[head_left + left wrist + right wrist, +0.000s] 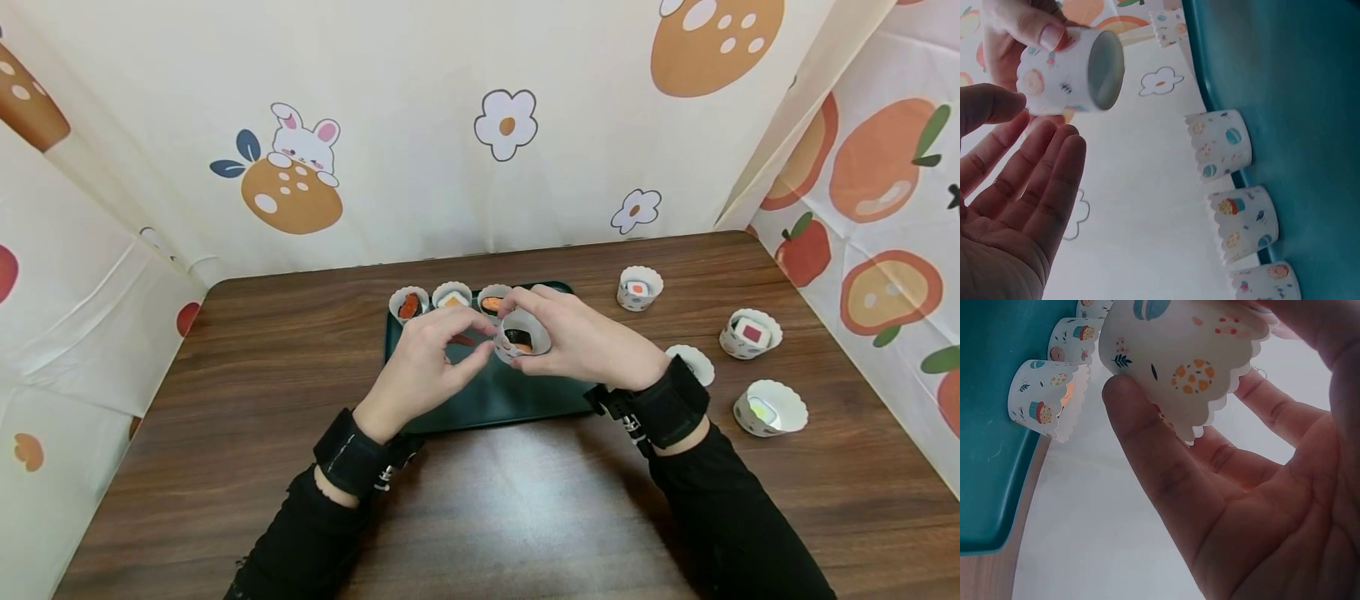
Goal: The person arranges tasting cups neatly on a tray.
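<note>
My right hand (573,329) holds a small patterned paper cup (1063,81) by its sides above the dark green tray (495,404). In the head view the cup is tipped towards me, with a piece of sushi (519,337), dark-wrapped and part orange, inside it. My left hand (423,358) is just left of the cup, fingers loosely bent. Its thumb and index fingertips come close to the scalloped rim; whether they touch it I cannot tell. Along the tray's far edge stand three more filled cups, holding a red-topped piece (409,306), a white-and-yellow piece (452,299) and an orange-topped piece (492,305).
On the brown wooden table (247,400), right of the tray, stand several more paper cups. One (636,300) is at the back, one (738,342) further right, another (776,408) nearer, and one (697,362) partly behind my right wrist. Patterned cloth (420,183) surrounds the table.
</note>
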A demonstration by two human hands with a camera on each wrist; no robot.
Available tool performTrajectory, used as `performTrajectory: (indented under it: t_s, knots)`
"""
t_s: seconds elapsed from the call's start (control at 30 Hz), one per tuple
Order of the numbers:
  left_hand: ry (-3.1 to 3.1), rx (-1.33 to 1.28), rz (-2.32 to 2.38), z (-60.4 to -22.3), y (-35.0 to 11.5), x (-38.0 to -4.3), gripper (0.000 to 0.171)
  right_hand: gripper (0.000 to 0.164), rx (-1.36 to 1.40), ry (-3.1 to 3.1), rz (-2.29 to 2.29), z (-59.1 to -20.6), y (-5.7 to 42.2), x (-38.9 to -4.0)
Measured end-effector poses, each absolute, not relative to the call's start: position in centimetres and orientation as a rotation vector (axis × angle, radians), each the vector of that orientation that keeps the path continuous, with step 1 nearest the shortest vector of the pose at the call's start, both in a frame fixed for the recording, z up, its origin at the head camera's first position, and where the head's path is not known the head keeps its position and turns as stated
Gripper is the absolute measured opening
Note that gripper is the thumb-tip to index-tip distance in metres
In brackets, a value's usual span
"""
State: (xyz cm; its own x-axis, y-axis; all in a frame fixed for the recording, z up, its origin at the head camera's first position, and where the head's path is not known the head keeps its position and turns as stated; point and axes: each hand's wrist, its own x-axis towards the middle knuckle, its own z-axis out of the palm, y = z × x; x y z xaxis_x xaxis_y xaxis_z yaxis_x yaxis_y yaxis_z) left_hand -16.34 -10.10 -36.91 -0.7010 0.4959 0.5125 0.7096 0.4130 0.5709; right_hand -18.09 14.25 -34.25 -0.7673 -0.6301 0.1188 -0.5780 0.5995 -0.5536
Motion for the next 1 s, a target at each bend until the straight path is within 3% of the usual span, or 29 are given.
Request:
performTrajectory:
  t_s: [1.0]
  knots:
    - [-2.269, -0.800, -1.062, -32.7, -15.0, -16.5, 0.008, 0.053, -0.791, 2.774, -0.757, -35.1, 15.2, -19.4]
